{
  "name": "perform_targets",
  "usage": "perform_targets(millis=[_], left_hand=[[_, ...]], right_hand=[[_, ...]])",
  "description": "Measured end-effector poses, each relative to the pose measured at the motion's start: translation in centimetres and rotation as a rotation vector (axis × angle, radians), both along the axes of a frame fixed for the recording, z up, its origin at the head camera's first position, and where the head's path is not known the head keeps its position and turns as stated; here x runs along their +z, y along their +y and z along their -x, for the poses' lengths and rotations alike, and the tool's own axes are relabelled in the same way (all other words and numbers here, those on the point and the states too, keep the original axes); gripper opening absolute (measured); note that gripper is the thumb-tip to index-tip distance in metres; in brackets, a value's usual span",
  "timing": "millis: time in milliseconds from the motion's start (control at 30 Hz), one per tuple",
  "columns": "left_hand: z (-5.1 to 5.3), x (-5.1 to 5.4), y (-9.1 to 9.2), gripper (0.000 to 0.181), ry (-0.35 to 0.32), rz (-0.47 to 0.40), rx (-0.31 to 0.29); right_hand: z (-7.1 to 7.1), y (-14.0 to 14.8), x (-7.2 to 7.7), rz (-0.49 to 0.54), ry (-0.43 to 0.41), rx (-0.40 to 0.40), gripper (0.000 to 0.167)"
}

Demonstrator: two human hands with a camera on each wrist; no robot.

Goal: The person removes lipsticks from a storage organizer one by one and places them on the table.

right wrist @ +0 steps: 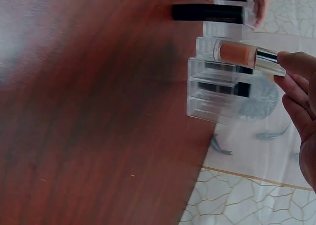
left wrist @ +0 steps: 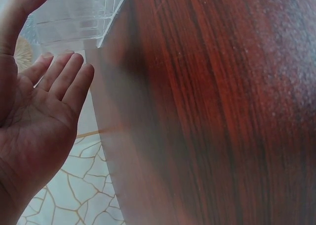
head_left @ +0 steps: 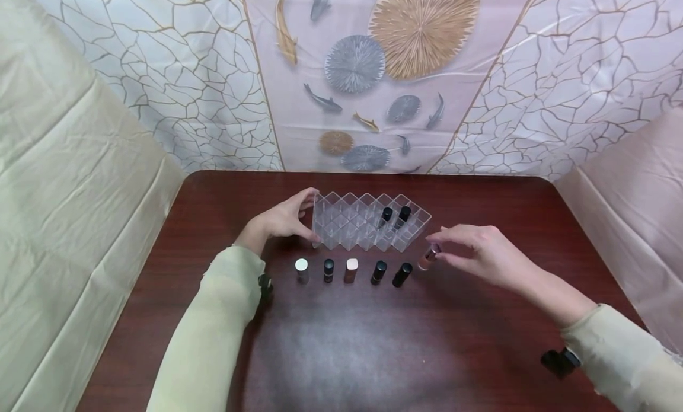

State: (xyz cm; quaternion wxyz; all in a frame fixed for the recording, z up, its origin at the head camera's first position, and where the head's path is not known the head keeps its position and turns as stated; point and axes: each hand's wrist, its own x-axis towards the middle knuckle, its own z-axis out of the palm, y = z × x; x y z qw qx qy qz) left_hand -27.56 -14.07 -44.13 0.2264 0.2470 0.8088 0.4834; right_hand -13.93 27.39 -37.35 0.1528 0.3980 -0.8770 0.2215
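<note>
A clear plastic lipstick organizer (head_left: 347,219) with diamond-shaped compartments stands toward the back of the table. My left hand (head_left: 283,216) holds its left end, thumb at the front corner and fingers at the back one. Two black-capped lipsticks (head_left: 405,214) stand in compartments near its right end. To the right of the organizer, my right hand (head_left: 485,253) pinches a lip gloss tube (right wrist: 237,53) by its shiny silver cap, between thumb and fingertips. The tube is clear with peach-coloured content, and it leans in the head view. Whether its base touches the table is unclear.
In front of the organizer runs a row of upright lipsticks: a silver-topped one (head_left: 302,271), a black one (head_left: 328,271), a pale pink one (head_left: 350,271) and two more black ones (head_left: 402,274). Beneath lies a dark red wooden table (head_left: 507,353); patterned cloth (head_left: 203,86) hangs behind it.
</note>
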Motion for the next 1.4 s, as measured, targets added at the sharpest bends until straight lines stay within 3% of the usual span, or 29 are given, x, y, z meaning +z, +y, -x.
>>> perform_targets(millis=[400,767,1100,1400], left_hand=[[0.1,0.0,0.0,0.106,-0.007,0.006,0.005],[-0.1,0.3,0.1,0.106,-0.003,0.006,0.001],[0.0,0.1,0.0,0.106,0.005,0.004,0.000],[0.0,0.1,0.0,0.105,0.006,0.000,-0.003]], right_hand=[[-1.5,0.2,-2.7,-0.015,-0.042,-0.024,0.053],[-2.0,0.3,-4.4,-0.053,-0.084,-0.078,0.044],[-2.2,0.3,-4.4,-0.073,-0.114,-0.081,0.046],[-1.7,-0.5,-3.0,-0.073,-0.100,-0.070,0.052]])
